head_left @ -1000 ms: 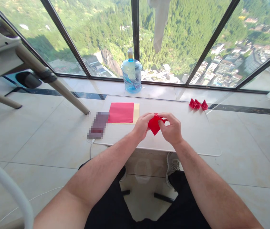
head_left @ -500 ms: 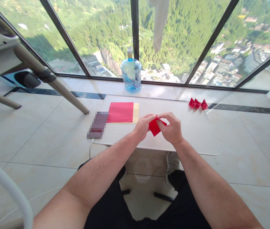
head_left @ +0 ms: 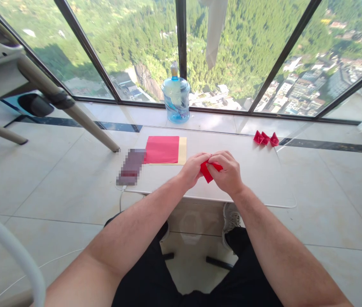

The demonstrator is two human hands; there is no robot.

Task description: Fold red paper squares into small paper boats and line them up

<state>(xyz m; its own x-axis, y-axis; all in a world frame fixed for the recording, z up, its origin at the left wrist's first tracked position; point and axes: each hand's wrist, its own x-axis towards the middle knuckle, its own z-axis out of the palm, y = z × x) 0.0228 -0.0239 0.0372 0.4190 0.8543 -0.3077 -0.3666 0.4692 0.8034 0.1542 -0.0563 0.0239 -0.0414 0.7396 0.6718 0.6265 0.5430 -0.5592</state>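
My left hand and my right hand both pinch a folded piece of red paper just above the near middle of a low white table. The fingers of both hands are closed on the paper and cover most of it. A stack of flat sheets, red paper on top with a yellow sheet showing at its right edge, lies on the table to the left of my hands. Three small folded red paper pieces sit at the table's far right corner.
A blurred-out phone lies at the table's left edge with a cable hanging down. A large water bottle stands on the floor by the window. A slanted beige leg crosses the left. My legs and a shoe are under the table.
My hands have closed in on the red paper, and my right fingers have folded further over it, so less of it shows now. The hands stayed in nearly the same spot.
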